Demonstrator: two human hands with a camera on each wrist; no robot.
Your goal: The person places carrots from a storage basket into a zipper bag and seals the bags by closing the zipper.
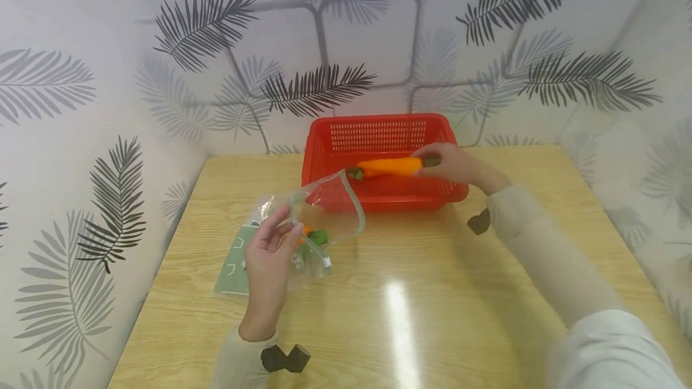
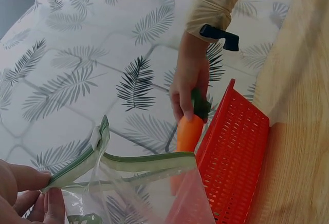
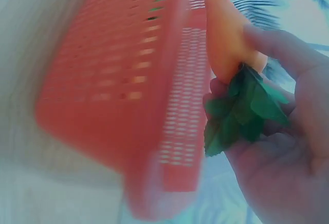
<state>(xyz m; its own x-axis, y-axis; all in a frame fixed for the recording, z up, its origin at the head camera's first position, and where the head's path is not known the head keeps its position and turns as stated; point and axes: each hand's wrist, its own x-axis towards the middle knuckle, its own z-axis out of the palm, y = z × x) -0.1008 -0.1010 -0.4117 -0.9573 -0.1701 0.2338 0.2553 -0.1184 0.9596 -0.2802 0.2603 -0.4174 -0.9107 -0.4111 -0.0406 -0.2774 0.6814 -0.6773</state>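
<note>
My left hand (image 1: pixel 272 255) pinches the rim of a clear zip bag (image 1: pixel 337 212) between thumb and fingers. The bag's mouth gapes toward the basket, and a white slider (image 1: pixel 327 262) sits on its zip edge. Inside, something orange with green leaves (image 1: pixel 319 237) shows through the plastic. My right hand (image 1: pixel 453 164) grips a carrot (image 1: pixel 391 166) by its leafy top, over the red basket (image 1: pixel 381 203). In the right wrist view the carrot's green leaves (image 3: pixel 247 106) lie against the palm. Below the carrot's tip, another orange piece with green leaves (image 1: pixel 355 173) shows in the basket.
The basket stands at the back of the wooden table (image 1: pixel 432 317), near a wall (image 1: pixel 367 41) with a leaf pattern. Green printed panels (image 1: pixel 235 266) of the bag lie on the table at left. Dark blocks are fixed at both sleeves.
</note>
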